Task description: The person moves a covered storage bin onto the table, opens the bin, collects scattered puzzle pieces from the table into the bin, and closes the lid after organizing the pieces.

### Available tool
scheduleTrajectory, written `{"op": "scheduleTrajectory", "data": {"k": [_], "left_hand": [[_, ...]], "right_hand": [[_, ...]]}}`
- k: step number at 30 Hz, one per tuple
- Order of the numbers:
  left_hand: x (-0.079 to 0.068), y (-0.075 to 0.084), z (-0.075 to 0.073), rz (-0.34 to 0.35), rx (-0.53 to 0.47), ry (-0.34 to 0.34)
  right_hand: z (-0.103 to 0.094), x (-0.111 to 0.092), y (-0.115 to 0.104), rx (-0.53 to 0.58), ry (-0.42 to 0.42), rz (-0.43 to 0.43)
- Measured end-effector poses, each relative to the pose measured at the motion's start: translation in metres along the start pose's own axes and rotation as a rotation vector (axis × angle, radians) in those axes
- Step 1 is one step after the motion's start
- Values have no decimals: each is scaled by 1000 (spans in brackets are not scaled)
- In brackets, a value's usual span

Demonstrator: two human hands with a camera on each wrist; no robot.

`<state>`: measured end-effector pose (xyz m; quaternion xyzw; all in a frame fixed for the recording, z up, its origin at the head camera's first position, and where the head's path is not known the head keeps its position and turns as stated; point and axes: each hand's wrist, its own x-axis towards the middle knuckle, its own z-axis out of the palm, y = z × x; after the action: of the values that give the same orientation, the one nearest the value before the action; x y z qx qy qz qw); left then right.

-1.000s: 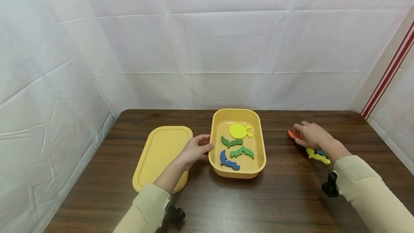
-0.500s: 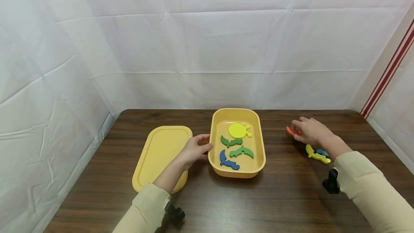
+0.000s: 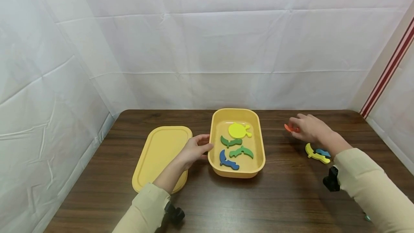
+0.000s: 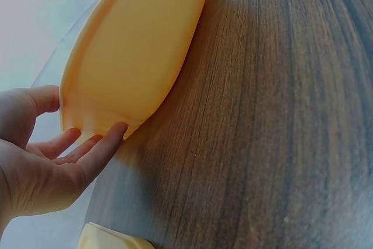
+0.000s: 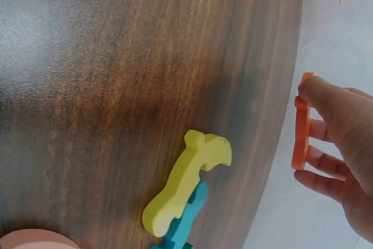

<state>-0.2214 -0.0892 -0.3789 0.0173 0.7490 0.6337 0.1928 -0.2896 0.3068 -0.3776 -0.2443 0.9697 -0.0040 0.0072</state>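
My right hand [image 3: 308, 128] pinches a flat orange toy piece [image 5: 301, 132] between thumb and fingertips, above the far right of the table. My left hand [image 3: 194, 150] is at the left side of a yellow plastic container [image 3: 237, 174]. In the left wrist view its extended fingers touch the container's side wall, with the thumb at the rim. Inside the container lie a round yellow turtle-shaped piece [image 3: 237, 131], a dark green piece [image 3: 231, 141], a lighter green piece [image 3: 242, 151] and a blue piece [image 3: 229, 161], all flat animal-like shapes.
A yellow lid [image 3: 161, 150] lies flat left of the container. Below my right hand are a yellow piece [image 5: 183, 185] and a blue piece [image 5: 186, 217], side by side. A pink edge [image 5: 38, 239] shows in the right wrist view. White cloth [image 3: 207, 46] stands behind the table.
My right hand has moved slightly up and to the left with the orange piece, uncovering more of the yellow and blue pieces. The left hand and container have stayed put.
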Motion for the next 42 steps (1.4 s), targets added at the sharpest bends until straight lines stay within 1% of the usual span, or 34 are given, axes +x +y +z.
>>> {"op": "scheduleTrajectory", "data": {"k": [11,19,29,32,38,42], "left_hand": [[0,-1,0,-7,-6,-1],[2,-3,0,3,-11,-5],[-2,0,0,2,-11,-5],[3,-4,-2,0,-10,-4],[18,-20,-4,-9,-15,8],[21,-24,-4,-3,-14,17]], "right_hand": [[-7,6,-9,-38,65,-35],[-13,10,-17,-60,62,-43],[-23,14,-28,-74,60,-80],[-24,15,-32,-72,68,-89],[-26,18,-40,-62,87,-105],[-27,21,-46,-58,121,-154]]}}
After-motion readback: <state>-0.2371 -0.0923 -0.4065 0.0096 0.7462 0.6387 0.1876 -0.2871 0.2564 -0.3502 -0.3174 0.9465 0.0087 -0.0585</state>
